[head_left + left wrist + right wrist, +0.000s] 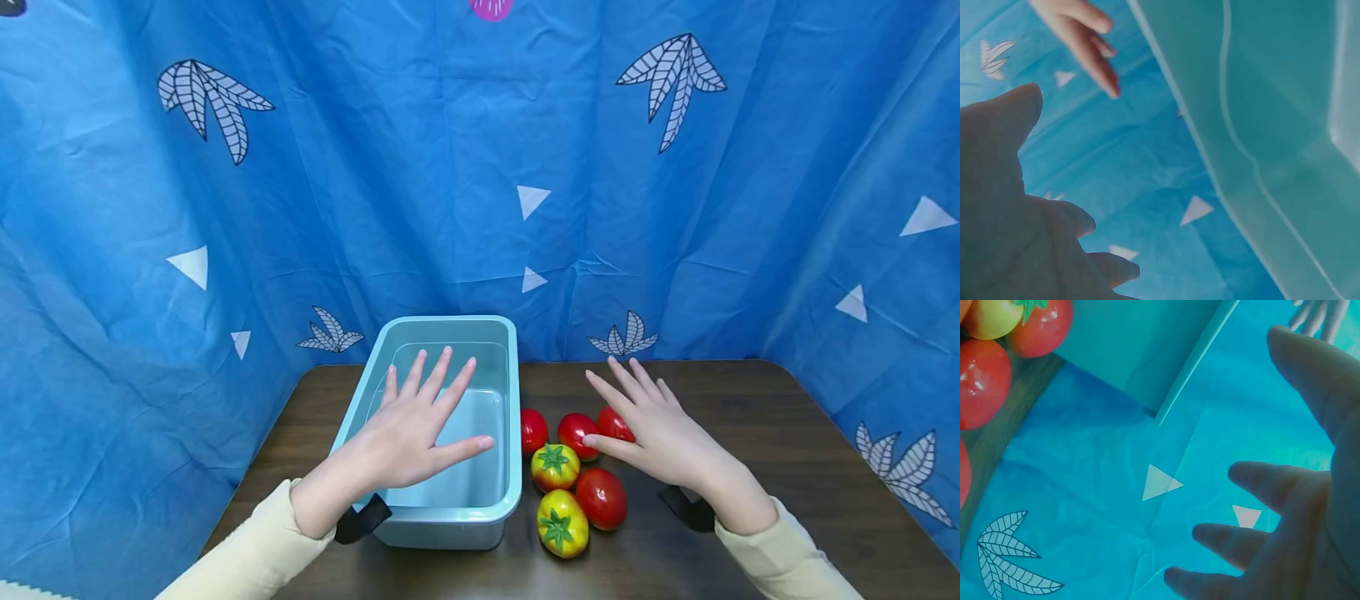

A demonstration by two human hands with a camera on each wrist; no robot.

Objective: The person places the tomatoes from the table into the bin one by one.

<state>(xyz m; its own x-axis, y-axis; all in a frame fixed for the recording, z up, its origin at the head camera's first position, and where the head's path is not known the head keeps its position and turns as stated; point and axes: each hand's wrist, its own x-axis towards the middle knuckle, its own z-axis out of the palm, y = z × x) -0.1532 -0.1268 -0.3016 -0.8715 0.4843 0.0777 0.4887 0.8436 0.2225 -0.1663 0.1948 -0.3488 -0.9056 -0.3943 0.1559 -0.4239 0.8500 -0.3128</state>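
My left hand [405, 433] hovers over the light blue plastic tub [512, 417], its fingers straight and spread, holding nothing. To the right, my right hand [663, 433] is held out flat with fingers spread, also without anything in it. It is nearest to a cluster of tomatoes beside the tub. Several are red, such as the front red tomato [602, 498]. Two are yellow with green leafy tops: a yellow tomato [562, 525] in front and a yellow-red tomato [555, 467] behind it. The right hand partly hides a red tomato [615, 423] at the back.
A dark brown wooden table [750, 467] bears the tub and tomatoes. A blue curtain [450, 167] printed with leaves and white triangles hangs behind it and along both sides. Each wrist wears a black strap [362, 518].
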